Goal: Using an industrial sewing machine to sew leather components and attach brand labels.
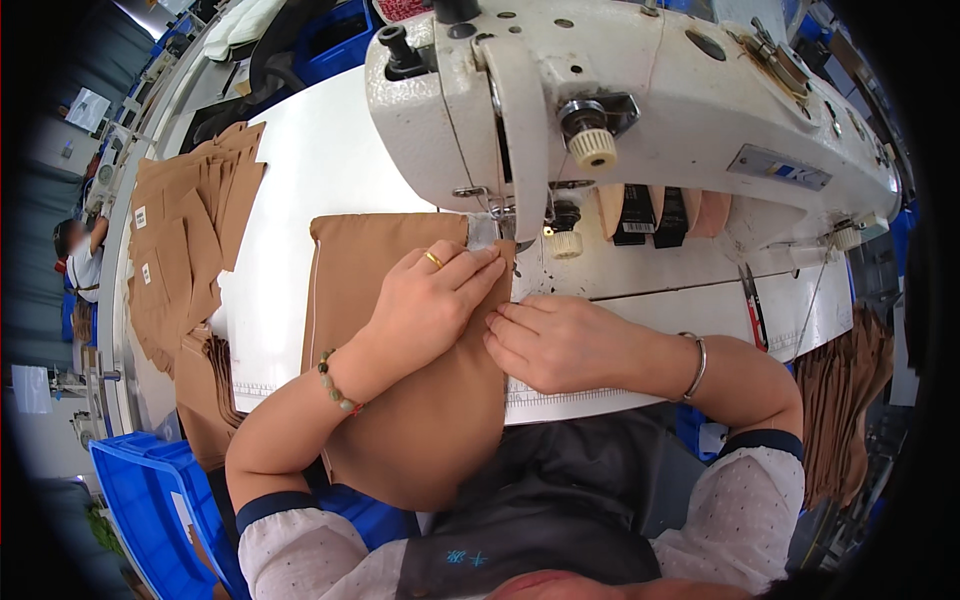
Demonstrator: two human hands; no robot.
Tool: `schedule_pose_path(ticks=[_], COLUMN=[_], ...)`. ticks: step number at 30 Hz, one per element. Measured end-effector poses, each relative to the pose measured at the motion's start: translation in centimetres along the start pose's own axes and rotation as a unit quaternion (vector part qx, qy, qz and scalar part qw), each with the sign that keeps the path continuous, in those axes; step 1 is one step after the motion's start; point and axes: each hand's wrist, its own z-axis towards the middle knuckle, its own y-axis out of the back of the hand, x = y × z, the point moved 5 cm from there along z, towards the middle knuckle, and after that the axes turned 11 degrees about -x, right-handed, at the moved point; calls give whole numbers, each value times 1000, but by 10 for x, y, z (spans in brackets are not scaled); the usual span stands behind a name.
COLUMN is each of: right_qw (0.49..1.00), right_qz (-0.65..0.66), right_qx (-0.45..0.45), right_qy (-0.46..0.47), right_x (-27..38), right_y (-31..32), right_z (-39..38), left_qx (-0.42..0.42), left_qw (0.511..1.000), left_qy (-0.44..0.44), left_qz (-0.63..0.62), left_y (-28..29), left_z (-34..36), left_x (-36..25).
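Observation:
A brown cloth panel (345,265) lies on the white sewing table, its lower end draping over the front edge towards my lap. Its right edge runs up to the presser foot and needle (503,222) of a white sewing machine (640,80). My left hand (430,300) rests across the panel, fingers together and their tips gripping the edge just below the presser foot. Lower on that same edge, my right hand (550,340) pinches the cloth between thumb and fingers. The left thumb and the panel's underside are hidden.
Stacked brown cut pieces (190,215) lie at the left, and more brown pieces (845,410) hang at the right. Red-and-black handled snips (753,310) sit right of the machine. A ruler strip (590,402) lines the front edge. A blue bin (150,500) stands lower left.

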Motion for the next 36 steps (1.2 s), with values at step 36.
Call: schedule_pose_path(ticks=[36], right_qw=[987], right_qz=[-39], right_qx=[-22], right_qy=[-157], right_x=[33], right_y=[21], right_z=[-6], left_qx=[54], left_qw=[945], left_qy=[248], left_qz=[-206], left_y=[52], left_z=[-43], left_x=[-75])
